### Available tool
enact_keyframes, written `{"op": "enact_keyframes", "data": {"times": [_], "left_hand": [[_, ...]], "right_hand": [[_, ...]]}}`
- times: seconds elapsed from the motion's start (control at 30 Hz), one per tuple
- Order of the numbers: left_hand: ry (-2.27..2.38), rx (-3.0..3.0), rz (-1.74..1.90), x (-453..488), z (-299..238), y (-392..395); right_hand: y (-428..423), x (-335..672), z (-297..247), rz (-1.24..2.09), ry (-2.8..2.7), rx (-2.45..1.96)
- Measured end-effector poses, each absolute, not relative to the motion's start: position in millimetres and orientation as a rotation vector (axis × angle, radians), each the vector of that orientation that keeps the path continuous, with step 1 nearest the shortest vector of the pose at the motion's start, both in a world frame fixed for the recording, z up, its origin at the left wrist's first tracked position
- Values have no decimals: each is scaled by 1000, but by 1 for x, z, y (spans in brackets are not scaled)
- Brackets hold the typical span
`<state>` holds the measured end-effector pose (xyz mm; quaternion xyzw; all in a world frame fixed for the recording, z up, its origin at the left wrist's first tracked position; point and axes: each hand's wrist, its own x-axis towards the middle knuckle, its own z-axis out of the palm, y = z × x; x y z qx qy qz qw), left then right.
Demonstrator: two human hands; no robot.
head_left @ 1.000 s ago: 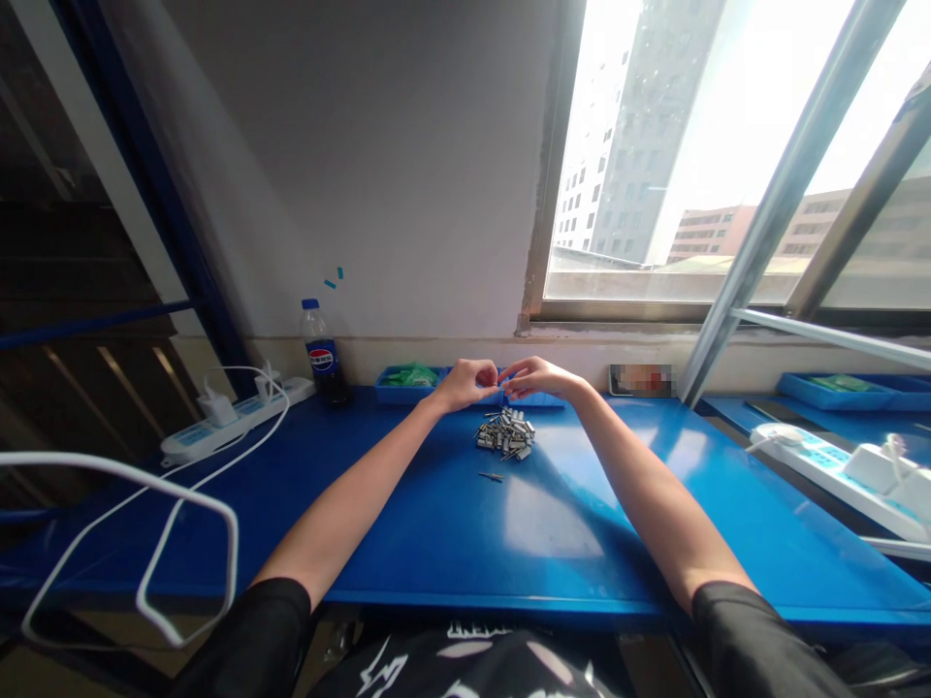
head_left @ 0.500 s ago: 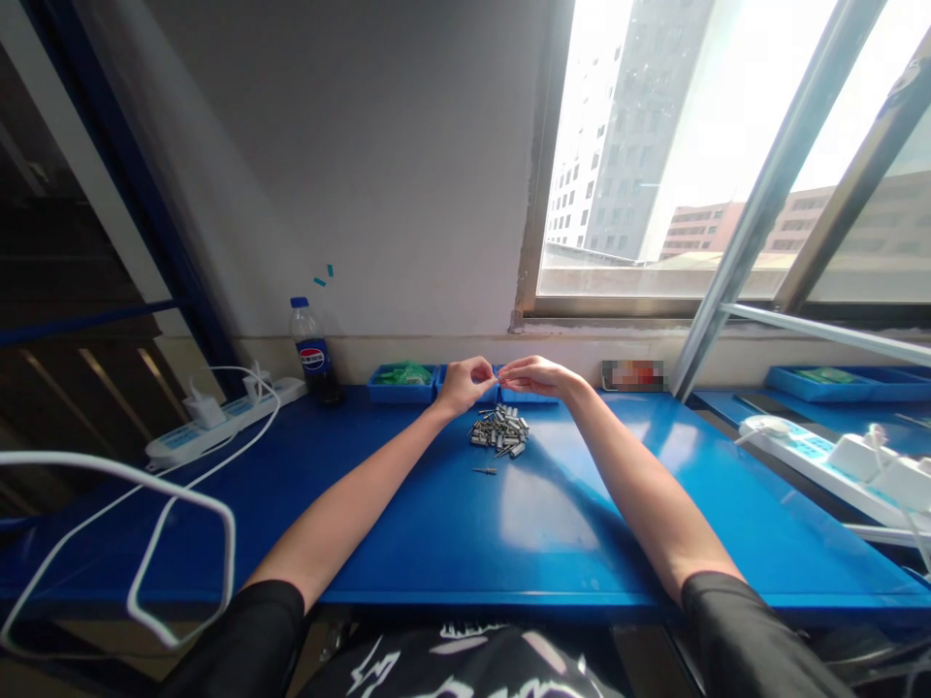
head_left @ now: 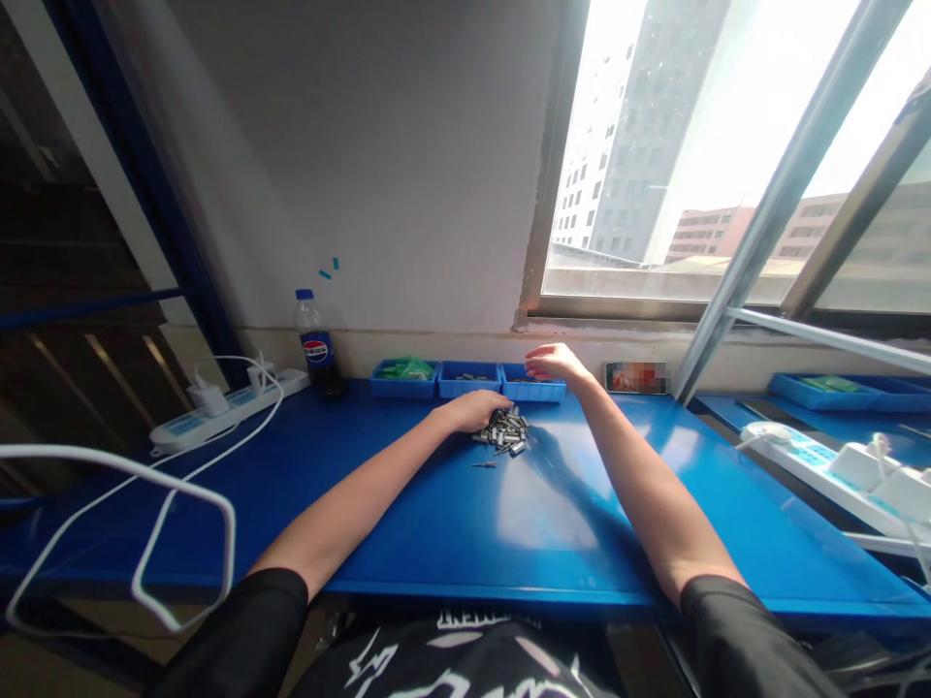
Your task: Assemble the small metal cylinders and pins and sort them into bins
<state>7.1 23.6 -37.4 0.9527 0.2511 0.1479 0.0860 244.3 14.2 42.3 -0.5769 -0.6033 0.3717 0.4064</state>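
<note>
My left hand point(head_left: 476, 411) reaches palm down over the left side of a pile of small metal parts point(head_left: 513, 431) on the blue tabletop. Its fingers stretch to the right at the pile's far edge, and the fingertips are partly hidden. The pile mixes short silvery cylinders with thin pins. Nearer to me lies a single slim metal pin with a thicker section point(head_left: 485, 464). Above the right blue bin point(head_left: 538, 391) hovers my right hand point(head_left: 553, 361), its fingers pointing left, slightly bent and apart. I see nothing held in it. A few small metal pieces lie in the middle blue bin point(head_left: 469, 390).
Green packets fill the left blue bin point(head_left: 403, 390). A cola bottle point(head_left: 317, 349) stands by the wall, beside a power strip with a white cable point(head_left: 175, 427). Against the wall at right leans a phone point(head_left: 636, 378). Another power strip point(head_left: 815, 465) lies far right.
My hands were together above the bins with fingertips nearly touching. Now the left has dropped to the pile, and the right has shifted slightly right, over the right bin.
</note>
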Motion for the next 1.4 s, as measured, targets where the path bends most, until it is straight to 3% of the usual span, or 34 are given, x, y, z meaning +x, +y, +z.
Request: {"op": "enact_keyframes", "data": {"times": [0.47,0.73,1.03,1.4], "left_hand": [[955,2847,667,-11,-27,31],[834,2356,1015,-18,-4,39],[650,1825,1206,-16,12,32],[821,1993,1189,-15,10,36]], "right_hand": [[1,230,54,1013,-1569,-1469],[8,235,47,1030,-1795,-1486],[7,226,36,1463,-1766,-976],[11,210,35,1253,-1539,-1077]]}}
